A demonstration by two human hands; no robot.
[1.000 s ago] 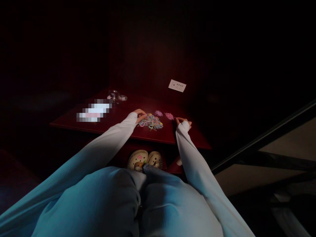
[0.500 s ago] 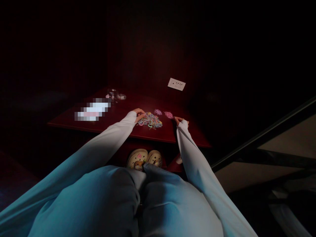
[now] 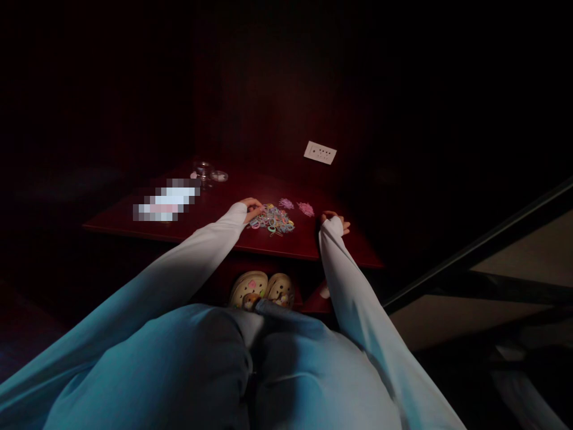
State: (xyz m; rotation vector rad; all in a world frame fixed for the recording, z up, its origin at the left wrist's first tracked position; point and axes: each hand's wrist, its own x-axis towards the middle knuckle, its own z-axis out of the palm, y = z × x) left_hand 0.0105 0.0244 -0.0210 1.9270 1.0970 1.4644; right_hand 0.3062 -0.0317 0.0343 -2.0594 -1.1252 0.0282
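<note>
A pile of small multicoloured hair ties [image 3: 274,220] lies on the dark red table [image 3: 215,224]. At its upper left edge rests my left hand [image 3: 252,209], fingers reaching over the ties with a gap above the thumb; nothing held shows in it. A small purple heap [image 3: 286,203] and a pink heap [image 3: 306,209] of what look like the same ties lie behind and to the right. My right hand [image 3: 335,221] is just right of the pink heap, apart from it. Its fingers are loosely bent and spread, and I see nothing in them.
A blurred-out bright flat object [image 3: 168,200] lies on the table's left side. Behind it stand a clear container [image 3: 204,171] and a round clear lid [image 3: 219,176]. A white socket plate [image 3: 320,153] is on the back wall. Beige clogs [image 3: 249,288] show below the table edge.
My right hand has drawn back to the right, away from the pink heap, and its fingers have spread. The left hand stays at the pile.
</note>
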